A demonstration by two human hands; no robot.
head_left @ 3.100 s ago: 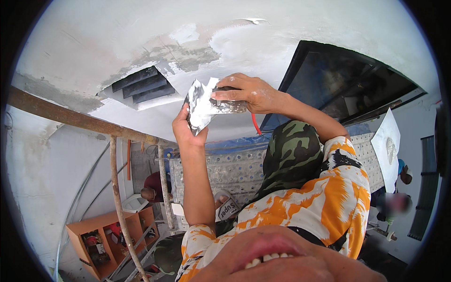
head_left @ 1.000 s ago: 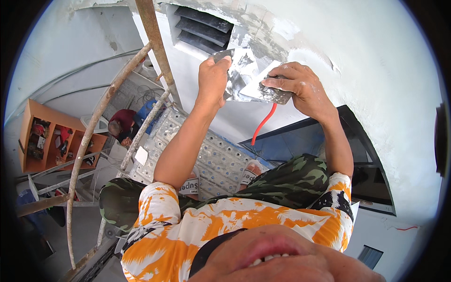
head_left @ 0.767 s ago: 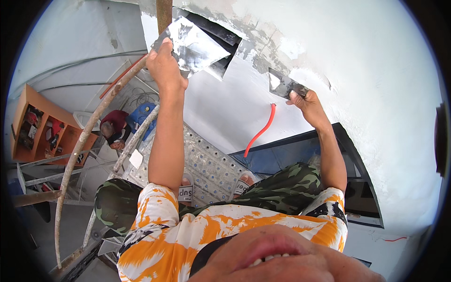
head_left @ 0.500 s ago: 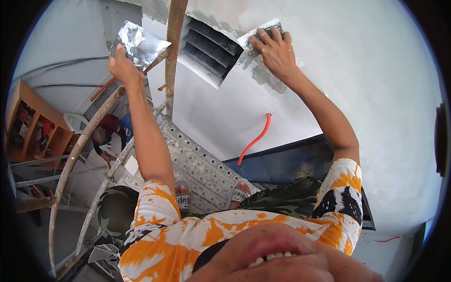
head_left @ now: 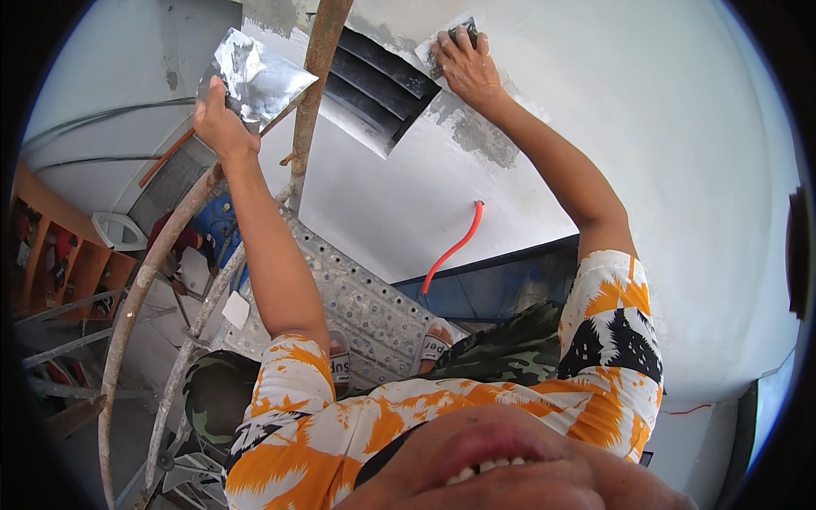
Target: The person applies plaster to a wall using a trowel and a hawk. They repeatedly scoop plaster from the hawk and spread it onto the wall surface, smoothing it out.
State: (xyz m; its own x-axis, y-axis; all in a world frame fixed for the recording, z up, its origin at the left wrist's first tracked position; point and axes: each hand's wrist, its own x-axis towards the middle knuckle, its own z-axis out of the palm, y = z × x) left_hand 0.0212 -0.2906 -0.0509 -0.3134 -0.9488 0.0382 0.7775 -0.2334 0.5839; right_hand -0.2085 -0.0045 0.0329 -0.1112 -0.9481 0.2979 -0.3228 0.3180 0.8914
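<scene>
My left hand [head_left: 225,127] grips the edge of a square metal trowel [head_left: 262,75], its shiny face smeared with white putty, beside an upright pipe. Higher and to the right, my right hand [head_left: 470,72] presses a smaller putty knife [head_left: 427,56] to the wall [head_left: 595,127], fingers spread over its back. That blade sits by the upper right corner of a black louvred vent [head_left: 374,85]. Grey, rough patches [head_left: 484,140] mark the wall around the opening. How my right thumb holds the blade is hidden.
I stand on a perforated metal scaffold plank [head_left: 357,289]. Rusty pipes [head_left: 319,68] and a curved rail [head_left: 140,289] stand at my left. An orange conduit [head_left: 455,251] sticks out of the wall. Far below are an orange shelf [head_left: 59,263] and a partly hidden person [head_left: 174,242].
My right hand has slid the putty knife up and leftward along the wall, toward the vent's upper edge. My left hand holds almost the same place. The person below is now more hidden.
</scene>
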